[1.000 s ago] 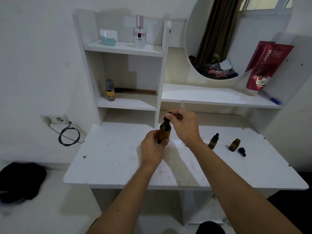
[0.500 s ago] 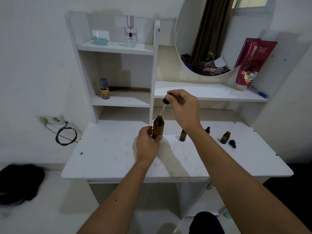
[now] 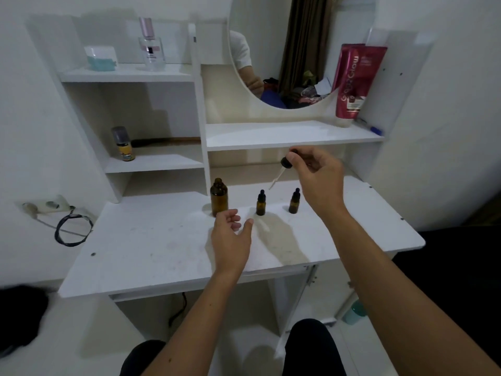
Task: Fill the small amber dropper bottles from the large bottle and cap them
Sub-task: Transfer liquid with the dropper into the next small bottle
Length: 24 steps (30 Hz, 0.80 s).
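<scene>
Above the white desk, the right hand pinches the black cap of a dropper between thumb and curled fingers, with the clear glass pipette slanting down and to the left, its tip in the air over the desktop and apart from every bottle. Below that tip, slightly to its left, stands one small amber dropper bottle, capped in black; a second capped small bottle stands just to the right of it, close beside the right wrist. Further left, the large amber bottle stands upright on the desk with its neck open and no cap on it. The left hand is just in front of the large bottle, fingers loosely spread and holding nothing; whether the fingertips touch the bottle's base cannot be told. On the low left shelf stands a small yellow-labelled can, with a dark comb lying behind it. The top shelf carries a clear perfume bottle and a pale jar. A red tube leans beside the round mirror, and a coiled black cable hangs from the wall socket at the left.
</scene>
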Each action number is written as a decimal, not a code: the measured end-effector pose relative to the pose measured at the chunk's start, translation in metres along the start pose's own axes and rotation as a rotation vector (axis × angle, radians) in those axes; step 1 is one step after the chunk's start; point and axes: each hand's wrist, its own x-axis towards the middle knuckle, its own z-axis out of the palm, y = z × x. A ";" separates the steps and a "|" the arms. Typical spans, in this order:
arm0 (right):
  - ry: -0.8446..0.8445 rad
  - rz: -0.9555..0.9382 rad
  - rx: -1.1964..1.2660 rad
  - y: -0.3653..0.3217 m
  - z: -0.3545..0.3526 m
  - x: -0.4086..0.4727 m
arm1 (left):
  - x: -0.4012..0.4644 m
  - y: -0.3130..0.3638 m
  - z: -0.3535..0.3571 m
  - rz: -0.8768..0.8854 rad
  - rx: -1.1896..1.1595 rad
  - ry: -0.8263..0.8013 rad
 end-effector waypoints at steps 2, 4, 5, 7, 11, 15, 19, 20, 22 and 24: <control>0.034 0.037 -0.025 0.011 -0.024 -0.001 | -0.010 0.005 0.018 0.010 -0.014 -0.058; 0.065 0.081 -0.043 0.021 -0.046 -0.001 | -0.019 0.009 0.037 0.035 -0.015 -0.121; 0.082 0.094 -0.056 0.025 -0.057 -0.001 | -0.023 0.011 0.047 0.047 -0.013 -0.154; 0.122 0.094 -0.092 0.033 -0.075 0.000 | -0.030 0.016 0.067 0.067 -0.006 -0.217; 0.174 0.097 -0.139 0.046 -0.103 0.005 | -0.039 0.023 0.108 0.131 0.012 -0.334; 0.186 0.108 -0.158 0.058 -0.116 0.011 | -0.039 0.031 0.141 0.168 0.106 -0.408; 0.184 0.105 -0.140 0.070 -0.117 0.019 | -0.028 0.038 0.163 0.169 0.186 -0.423; 0.186 0.106 -0.135 0.073 -0.116 0.021 | -0.024 0.038 0.167 0.164 0.199 -0.422; 0.188 0.107 -0.129 0.078 -0.116 0.025 | -0.018 0.038 0.176 0.164 0.225 -0.411; 0.182 0.105 -0.121 0.084 -0.115 0.029 | -0.012 0.037 0.183 0.178 0.236 -0.405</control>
